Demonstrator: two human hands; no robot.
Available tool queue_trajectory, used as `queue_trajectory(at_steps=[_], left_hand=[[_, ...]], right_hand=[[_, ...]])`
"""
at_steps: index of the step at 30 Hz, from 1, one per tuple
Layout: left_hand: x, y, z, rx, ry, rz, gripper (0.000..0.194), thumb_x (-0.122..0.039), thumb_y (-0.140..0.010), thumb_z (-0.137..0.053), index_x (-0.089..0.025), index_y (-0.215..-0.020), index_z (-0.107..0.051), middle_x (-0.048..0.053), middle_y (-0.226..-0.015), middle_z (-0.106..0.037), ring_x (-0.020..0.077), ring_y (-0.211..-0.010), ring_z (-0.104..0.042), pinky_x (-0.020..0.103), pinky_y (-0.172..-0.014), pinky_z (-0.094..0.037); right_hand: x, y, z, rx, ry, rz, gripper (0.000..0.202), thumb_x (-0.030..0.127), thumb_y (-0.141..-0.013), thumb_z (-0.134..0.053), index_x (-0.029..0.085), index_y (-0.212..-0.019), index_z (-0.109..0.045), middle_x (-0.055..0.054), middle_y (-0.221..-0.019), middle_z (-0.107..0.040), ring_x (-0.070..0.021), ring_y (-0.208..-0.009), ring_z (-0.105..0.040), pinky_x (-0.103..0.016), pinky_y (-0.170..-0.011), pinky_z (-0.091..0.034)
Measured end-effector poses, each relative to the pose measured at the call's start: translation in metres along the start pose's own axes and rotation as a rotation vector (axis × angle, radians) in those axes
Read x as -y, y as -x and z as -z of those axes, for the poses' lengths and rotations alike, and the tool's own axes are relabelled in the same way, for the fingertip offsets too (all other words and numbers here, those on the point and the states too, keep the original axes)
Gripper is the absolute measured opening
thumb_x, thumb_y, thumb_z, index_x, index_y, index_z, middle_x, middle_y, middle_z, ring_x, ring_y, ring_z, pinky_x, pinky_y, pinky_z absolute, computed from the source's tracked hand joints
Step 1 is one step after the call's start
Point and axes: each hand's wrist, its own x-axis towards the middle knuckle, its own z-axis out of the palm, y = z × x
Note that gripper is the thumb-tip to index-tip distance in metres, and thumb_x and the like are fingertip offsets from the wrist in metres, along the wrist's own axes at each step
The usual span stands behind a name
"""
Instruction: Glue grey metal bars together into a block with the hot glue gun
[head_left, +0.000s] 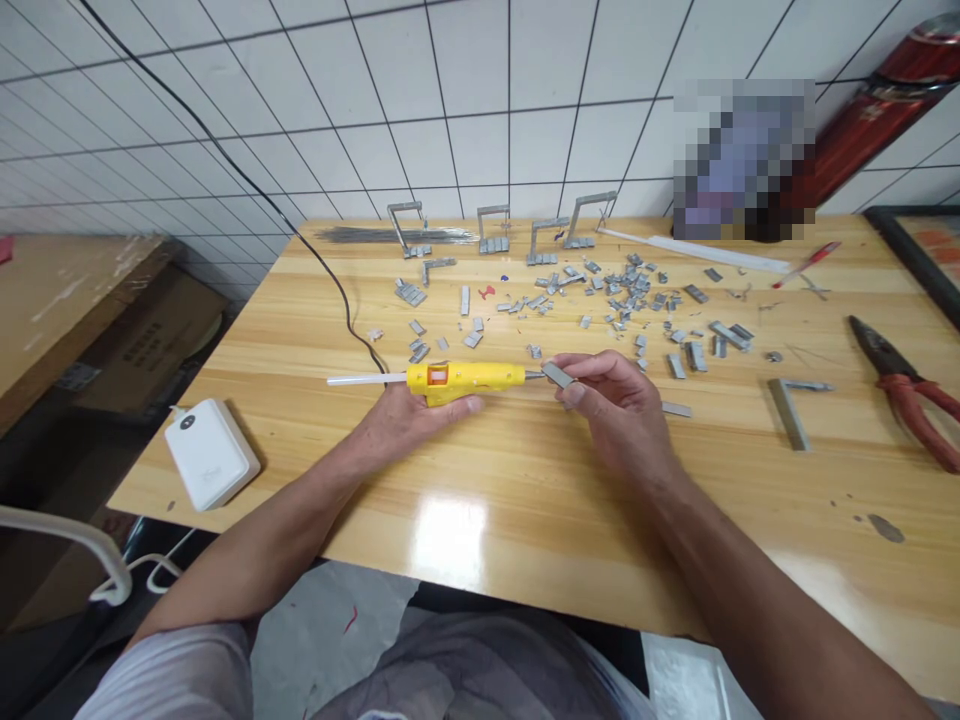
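My left hand (427, 412) is wrapped round a yellow hot glue gun (480, 377) above the wooden table. A white glue stick (366, 380) juts from its back end, and its metal nozzle points right. Between the thumb and fingers of my right hand (619, 405) is a small grey strip of staples (558, 375). The nozzle tip is at the left end of that strip; whether it touches I cannot tell. Beyond my hands lie several loose pieces of staple strip (634, 290). Small hook-shaped stands (493, 230) made of such strips stand along the back.
Red-handled pliers (904, 390) and an L-shaped staple piece (791, 410) lie on the right. A white power bank (212, 455) sits at the left edge. A black cable (330, 262) runs down to the glue gun. Thin wires (352, 236) and a red pen (808, 264) lie toward the wall.
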Motion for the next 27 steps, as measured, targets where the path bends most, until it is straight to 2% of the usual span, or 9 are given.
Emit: queue_trajectory(at_steps=[5,12,18,27], left_hand=[[-0.0028,0.0002,0.0000,0.003,0.007,-0.011,0.055,-0.058,-0.090,-0.076,-0.020,-0.129,-0.077,0.007,-0.135,-0.076,0.0321,-0.130,-0.069,0.045,-0.118,-0.052],[0.0001,-0.0003,0.0005,0.005,-0.005,-0.039,0.052,-0.057,-0.092,-0.075,-0.024,-0.131,-0.076,0.005,-0.138,-0.074,0.0298,-0.131,-0.069,0.044,-0.121,-0.050],[-0.0002,-0.0010,0.0005,-0.011,-0.026,-0.053,0.054,-0.058,-0.091,-0.075,-0.022,-0.131,-0.077,0.007,-0.139,-0.074,0.0316,-0.131,-0.069,0.046,-0.123,-0.047],[-0.0019,-0.0006,0.0006,0.000,-0.028,-0.030,0.055,-0.059,-0.090,-0.074,-0.022,-0.130,-0.077,0.007,-0.137,-0.075,0.0314,-0.131,-0.068,0.044,-0.119,-0.051]], right_hand=[[0.0000,0.0004,0.0005,0.009,-0.002,0.001,0.013,0.029,-0.082,-0.089,0.031,-0.090,-0.079,0.000,-0.111,-0.081,-0.0211,-0.114,-0.075,-0.042,-0.105,-0.058],[-0.0012,0.0001,0.0007,-0.004,0.020,-0.004,0.014,0.032,-0.081,-0.089,0.029,-0.090,-0.078,-0.001,-0.112,-0.080,-0.0227,-0.113,-0.075,-0.044,-0.103,-0.059],[-0.0009,0.0006,0.0004,0.004,0.003,-0.004,0.013,0.030,-0.081,-0.088,0.030,-0.090,-0.078,0.000,-0.112,-0.080,-0.0216,-0.113,-0.075,-0.043,-0.104,-0.058],[-0.0009,0.0008,0.0016,0.001,0.030,-0.014,0.014,0.032,-0.081,-0.088,0.030,-0.090,-0.078,-0.001,-0.113,-0.080,-0.0228,-0.115,-0.074,-0.044,-0.104,-0.059]])
